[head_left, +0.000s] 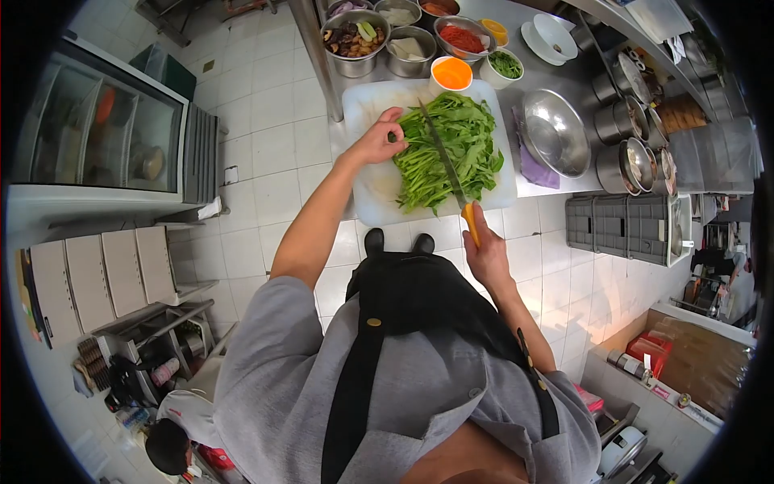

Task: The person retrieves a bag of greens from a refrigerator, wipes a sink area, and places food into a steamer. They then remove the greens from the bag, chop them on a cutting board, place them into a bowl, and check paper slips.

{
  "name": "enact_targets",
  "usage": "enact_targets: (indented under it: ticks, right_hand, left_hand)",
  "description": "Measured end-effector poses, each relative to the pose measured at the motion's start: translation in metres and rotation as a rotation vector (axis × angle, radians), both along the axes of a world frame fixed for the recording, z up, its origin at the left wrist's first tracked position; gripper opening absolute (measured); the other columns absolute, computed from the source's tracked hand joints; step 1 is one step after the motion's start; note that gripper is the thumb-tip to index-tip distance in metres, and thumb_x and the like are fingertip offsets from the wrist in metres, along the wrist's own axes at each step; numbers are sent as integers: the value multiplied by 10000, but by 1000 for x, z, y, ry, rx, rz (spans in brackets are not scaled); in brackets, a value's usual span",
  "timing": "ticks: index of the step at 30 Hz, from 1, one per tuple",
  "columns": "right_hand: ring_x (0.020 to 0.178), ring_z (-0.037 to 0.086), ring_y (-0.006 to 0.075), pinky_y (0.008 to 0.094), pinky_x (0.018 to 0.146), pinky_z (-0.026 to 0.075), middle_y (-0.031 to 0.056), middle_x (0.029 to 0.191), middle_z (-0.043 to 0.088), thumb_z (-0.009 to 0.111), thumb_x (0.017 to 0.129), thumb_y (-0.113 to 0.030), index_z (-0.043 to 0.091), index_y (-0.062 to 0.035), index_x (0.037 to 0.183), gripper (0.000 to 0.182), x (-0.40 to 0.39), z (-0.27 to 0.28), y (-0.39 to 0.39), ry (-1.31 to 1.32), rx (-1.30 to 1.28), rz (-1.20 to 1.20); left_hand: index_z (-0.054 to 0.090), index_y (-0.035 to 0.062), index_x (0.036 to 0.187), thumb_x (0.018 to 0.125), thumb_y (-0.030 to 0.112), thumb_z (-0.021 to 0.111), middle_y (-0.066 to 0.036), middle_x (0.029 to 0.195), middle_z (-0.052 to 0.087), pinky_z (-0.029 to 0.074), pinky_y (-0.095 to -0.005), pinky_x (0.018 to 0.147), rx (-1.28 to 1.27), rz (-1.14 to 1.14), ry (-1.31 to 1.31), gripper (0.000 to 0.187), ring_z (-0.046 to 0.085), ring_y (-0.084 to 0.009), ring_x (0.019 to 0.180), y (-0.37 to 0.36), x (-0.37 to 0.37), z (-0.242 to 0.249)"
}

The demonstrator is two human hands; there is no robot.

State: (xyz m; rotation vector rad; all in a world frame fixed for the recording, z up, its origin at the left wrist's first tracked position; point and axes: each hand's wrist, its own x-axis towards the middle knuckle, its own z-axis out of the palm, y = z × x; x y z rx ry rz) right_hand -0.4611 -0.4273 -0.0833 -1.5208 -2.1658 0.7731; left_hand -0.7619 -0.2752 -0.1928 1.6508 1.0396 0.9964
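Note:
A pile of leafy greens (476, 133) lies on a white cutting board (375, 189). My right hand (487, 252) is wrapped round the orange handle of a knife (445, 157), whose long blade lies across the greens, pointing away from me. At the left edge of the pile, my left hand (380, 139) has its fingers curled, touching or close to the stems; whether it pinches any is too small to tell.
Beyond the board stand a bowl of orange liquid (451, 73), a bowl of chopped greens (503, 66) and several metal bowls of ingredients. A large metal bowl (555, 133) sits right of it. Another person (168, 446) is at the lower left.

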Motion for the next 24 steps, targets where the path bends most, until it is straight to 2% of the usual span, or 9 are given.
enact_targets:
  ticks: [3, 5, 11, 15, 18, 20, 22, 23, 24]
  right_hand:
    - [718, 622, 415, 430, 645, 500, 251, 817, 631, 558, 846, -57, 316, -66, 1402, 607, -9, 11, -4, 15, 3, -5]
    - [718, 617, 423, 439, 647, 499, 257, 820, 630, 559, 839, -41, 305, -72, 1408, 623, -12, 8, -4, 54, 49, 35]
    - [702, 608, 434, 458, 638, 495, 262, 801, 624, 563, 831, -40, 280, -91, 1422, 657, -20, 6, 1, -36, 9, 69]
    - [647, 596, 426, 474, 610, 483, 247, 724, 609, 560, 831, -57, 263, -94, 1428, 668, -22, 1, 2, -96, 28, 75]
    - [609, 585, 415, 482, 589, 472, 239, 679, 596, 555, 830, -64, 240, -90, 1435, 683, -22, -4, 3, -178, -20, 76]
    - [599, 582, 412, 484, 584, 470, 237, 664, 591, 553, 829, -62, 230, -85, 1437, 689, -25, 0, 4, -215, -10, 85]
    - [590, 579, 408, 486, 579, 467, 235, 650, 587, 550, 828, -60, 221, -81, 1439, 695, -24, 1, 7, -248, 4, 85]
    - [592, 579, 410, 487, 581, 468, 234, 647, 587, 552, 826, -59, 224, -77, 1437, 693, -23, -1, 8, -245, 8, 95]
    - [593, 580, 411, 488, 583, 469, 234, 644, 587, 553, 825, -58, 228, -73, 1435, 691, -23, -2, 10, -239, 13, 105]
  left_hand:
    - [503, 36, 708, 706, 27, 690, -175, 1360, 326, 285, -402, 1055, 88, 144, -128, 187, 338, -381, 1290, -7, 18, -7]
    - [478, 27, 727, 672, -22, 605, -180, 1275, 368, 294, -403, 1042, 267, 427, -153, 147, 405, -367, 1196, -15, 34, -13]
    - [431, 9, 770, 642, -7, 482, -206, 1156, 387, 331, -391, 997, 464, 701, -172, 138, 443, -354, 1040, -12, 63, -13]
    - [429, 5, 751, 644, -2, 486, -207, 1137, 386, 347, -392, 981, 431, 711, -173, 122, 438, -353, 1030, -12, 68, -11]
    - [423, 7, 826, 649, 6, 519, -220, 1150, 386, 351, -410, 972, 381, 685, -44, 201, 429, -364, 1068, -18, 62, -12]
    - [414, 8, 954, 649, 28, 570, -268, 1262, 344, 309, -454, 1014, 346, 657, 65, 343, 378, -425, 1167, -33, 59, 5]
    - [378, 2, 1116, 674, 94, 659, -318, 1389, 198, 219, -535, 1055, 389, 534, 252, 532, 234, -490, 1285, -76, 64, 29]
    - [378, 2, 1116, 674, 94, 659, -318, 1389, 198, 219, -535, 1055, 391, 535, 251, 532, 234, -490, 1285, -96, 73, 37]
    - [366, -12, 1158, 678, 136, 694, -322, 1415, 128, 171, -574, 1058, 301, 446, 363, 600, 158, -504, 1310, -113, 82, 44]
